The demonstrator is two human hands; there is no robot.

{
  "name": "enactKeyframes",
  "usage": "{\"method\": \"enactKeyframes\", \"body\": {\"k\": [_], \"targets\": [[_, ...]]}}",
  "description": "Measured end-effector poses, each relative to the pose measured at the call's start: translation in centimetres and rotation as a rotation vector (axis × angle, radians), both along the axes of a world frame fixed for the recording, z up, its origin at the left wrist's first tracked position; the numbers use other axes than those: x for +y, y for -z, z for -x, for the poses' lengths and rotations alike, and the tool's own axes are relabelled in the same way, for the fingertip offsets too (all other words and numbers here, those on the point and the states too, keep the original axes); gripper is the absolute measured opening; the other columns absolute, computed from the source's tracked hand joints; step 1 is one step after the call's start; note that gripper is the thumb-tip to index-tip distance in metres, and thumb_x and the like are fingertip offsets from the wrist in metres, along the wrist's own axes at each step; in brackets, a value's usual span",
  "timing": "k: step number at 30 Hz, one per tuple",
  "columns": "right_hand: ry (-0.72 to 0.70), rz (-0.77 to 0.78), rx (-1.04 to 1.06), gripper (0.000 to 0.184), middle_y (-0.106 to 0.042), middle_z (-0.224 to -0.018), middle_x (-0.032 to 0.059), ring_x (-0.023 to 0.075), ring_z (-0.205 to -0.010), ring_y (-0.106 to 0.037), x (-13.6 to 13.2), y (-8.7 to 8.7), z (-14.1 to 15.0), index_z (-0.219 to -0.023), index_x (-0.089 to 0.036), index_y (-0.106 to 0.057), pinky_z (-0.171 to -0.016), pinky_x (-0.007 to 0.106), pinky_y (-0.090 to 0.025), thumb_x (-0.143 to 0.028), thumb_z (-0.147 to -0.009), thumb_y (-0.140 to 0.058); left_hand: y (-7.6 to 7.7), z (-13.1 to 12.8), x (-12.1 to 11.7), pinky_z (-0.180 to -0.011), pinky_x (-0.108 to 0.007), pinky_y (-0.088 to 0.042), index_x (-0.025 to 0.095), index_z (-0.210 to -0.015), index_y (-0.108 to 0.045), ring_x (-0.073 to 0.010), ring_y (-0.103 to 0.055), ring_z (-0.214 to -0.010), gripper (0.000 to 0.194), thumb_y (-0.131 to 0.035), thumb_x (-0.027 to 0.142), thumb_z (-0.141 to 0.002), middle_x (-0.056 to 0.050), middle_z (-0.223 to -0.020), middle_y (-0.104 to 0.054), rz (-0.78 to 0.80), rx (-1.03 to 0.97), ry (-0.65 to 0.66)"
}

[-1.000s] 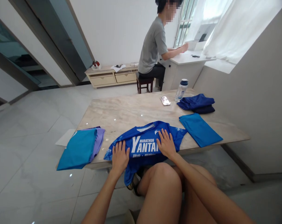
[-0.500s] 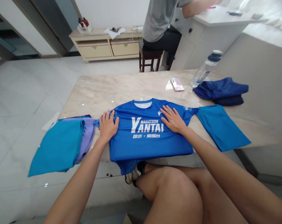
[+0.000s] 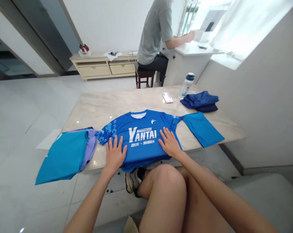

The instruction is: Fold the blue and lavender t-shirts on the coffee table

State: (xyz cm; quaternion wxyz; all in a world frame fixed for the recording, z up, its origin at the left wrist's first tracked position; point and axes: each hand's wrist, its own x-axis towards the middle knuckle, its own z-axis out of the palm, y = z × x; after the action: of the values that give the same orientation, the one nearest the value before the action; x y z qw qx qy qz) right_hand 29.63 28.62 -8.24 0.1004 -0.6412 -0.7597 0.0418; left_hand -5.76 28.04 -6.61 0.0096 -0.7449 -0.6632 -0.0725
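A blue short-sleeved T-shirt [image 3: 141, 152] with white "Yantai Marathon" lettering lies face up on the marble-look table [image 3: 117, 100], its lower part hanging over the near edge. My left hand [image 3: 114, 155] rests flat on the shirt's left side below the patterned sleeve, fingers spread. On its right side my right hand [image 3: 169, 142] lies flat, fingers also apart. Left of the shirt is a stack of folded teal cloth [image 3: 64, 155] with a lilac garment [image 3: 90, 147] under it. A folded teal-blue garment [image 3: 203, 129] lies by the right sleeve.
Toward the back right are a phone [image 3: 167, 97], a clear water bottle [image 3: 186, 85] with a blue cap, and folded dark blue clothing [image 3: 200, 101]. Beyond, a person [image 3: 153, 35] in grey sits on a stool [image 3: 144, 76] at a white desk [image 3: 197, 48]. A low cabinet [image 3: 95, 69] stands behind.
Both hands have slid down the shirt toward the near edge, uncovering the left sleeve's pattern and the chest logo. The camera view has tilted up and shifted right.
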Motion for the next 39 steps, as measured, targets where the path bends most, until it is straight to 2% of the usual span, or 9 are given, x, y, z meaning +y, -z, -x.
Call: {"method": "enactKeyframes", "body": {"k": [3, 6, 8, 11, 18, 23, 30, 34, 39], "targets": [[-0.099, 0.089, -0.002, 0.067, -0.032, -0.183, 0.0154, 0.0337, -0.171, -0.030, -2.5, -2.0, -1.9, -0.174, -0.014, -0.045, -0.137, 0.054, -0.030, -0.045, -0.114, -0.044, -1.2, 0.6, -2.8, -0.133, -0.066, -0.032, 0.014, -0.169, -0.052, -0.0491, -0.035, -0.166, 0.067, -0.045, 0.045, -0.110, -0.023, -0.179, -0.041, 0.011, 0.068, 0.004], [-0.173, 0.150, 0.026, 0.054, -0.053, -0.171, 0.0162, 0.0337, -0.159, -0.050, -4.2, -3.9, -3.4, -0.160, -0.014, -0.063, -0.130, 0.049, -0.041, -0.033, -0.111, -0.049, -2.8, 1.4, -5.1, -0.126, -0.065, -0.040, 0.011, -0.160, -0.062, -0.0494, -0.051, -0.154, 0.065, -0.046, 0.046, -0.108, -0.026, -0.169, -0.054, 0.038, 0.146, -0.009], [-0.072, 0.174, 0.071, 0.044, -0.070, -0.154, 0.0146, 0.0315, -0.144, -0.064, -4.5, -5.0, -4.4, -0.145, -0.019, -0.074, -0.120, 0.044, -0.050, -0.030, -0.109, -0.051, -3.9, 2.1, -5.8, -0.122, -0.065, -0.043, 0.007, -0.146, -0.072, -0.0472, -0.063, -0.140, 0.060, -0.042, 0.042, -0.109, -0.027, -0.155, -0.066, 0.035, 0.191, -0.040], [0.288, 0.189, 0.141, 0.035, -0.077, -0.137, 0.0143, 0.0288, -0.130, -0.070, -3.4, -6.1, -5.7, -0.133, -0.020, -0.077, -0.110, 0.037, -0.052, -0.032, -0.108, -0.055, -4.8, 2.9, -5.3, -0.121, -0.061, -0.045, 0.006, -0.136, -0.076, -0.0431, -0.065, -0.137, 0.055, -0.039, 0.036, -0.108, -0.026, -0.146, -0.072, 0.030, 0.178, -0.033], [0.717, 0.214, 0.148, 0.060, -0.067, -0.146, 0.0281, 0.0480, -0.143, -0.056, 1.2, -5.8, -4.8, -0.114, -0.014, -0.081, -0.112, 0.060, -0.049, -0.070, -0.100, -0.063, -1.7, 2.0, -1.6, -0.135, -0.062, -0.033, 0.013, -0.164, -0.058, -0.0376, -0.041, -0.166, 0.062, -0.038, 0.041, -0.112, -0.018, -0.176, -0.048, 0.085, -0.063, 0.023], [0.704, 0.171, 0.211, 0.028, -0.079, -0.121, 0.0155, 0.0330, -0.123, -0.072, 0.9, -5.2, -4.4, -0.113, -0.021, -0.078, -0.101, 0.040, -0.053, -0.042, -0.102, -0.064, 0.4, 1.1, -1.5, -0.137, -0.069, -0.023, 0.012, -0.170, -0.051, -0.0441, -0.029, -0.170, 0.067, -0.034, 0.043, -0.112, -0.019, -0.180, -0.039, -0.051, -0.057, 0.011], [0.809, 0.161, 0.267, 0.030, -0.082, -0.110, 0.0109, 0.0267, -0.109, -0.077, -6.2, -5.3, -10.3, -0.126, -0.017, -0.071, -0.086, 0.029, -0.053, -0.021, -0.097, -0.063, 0.0, 0.8, -1.7, -0.134, -0.072, -0.027, 0.010, -0.165, -0.057, -0.0481, -0.034, -0.166, 0.066, -0.037, 0.040, -0.110, -0.022, -0.176, -0.046, -0.090, -0.043, 0.008], [0.619, 0.024, 0.151, 0.037, -0.078, -0.127, 0.0176, 0.0308, -0.123, -0.071, -6.8, -6.3, -9.8, -0.134, -0.013, -0.069, -0.103, 0.037, -0.053, -0.019, -0.103, -0.050, -1.6, 0.2, -1.2, -0.130, -0.071, -0.033, 0.004, -0.147, -0.069, -0.0468, -0.048, -0.156, 0.060, -0.042, 0.039, -0.107, -0.030, -0.159, -0.061, -0.083, -0.007, 0.025], [0.171, 0.006, 0.050, 0.050, -0.057, -0.167, 0.0186, 0.0338, -0.158, -0.049, -2.5, -5.6, -1.8, -0.153, -0.015, -0.066, -0.132, 0.051, -0.034, -0.029, -0.111, -0.041, -2.1, -0.3, -0.1, -0.136, -0.068, -0.027, 0.012, -0.159, -0.062, -0.0389, -0.044, -0.162, 0.061, -0.037, 0.038, -0.110, -0.022, -0.170, -0.054, 0.000, -0.104, 0.035]]}}
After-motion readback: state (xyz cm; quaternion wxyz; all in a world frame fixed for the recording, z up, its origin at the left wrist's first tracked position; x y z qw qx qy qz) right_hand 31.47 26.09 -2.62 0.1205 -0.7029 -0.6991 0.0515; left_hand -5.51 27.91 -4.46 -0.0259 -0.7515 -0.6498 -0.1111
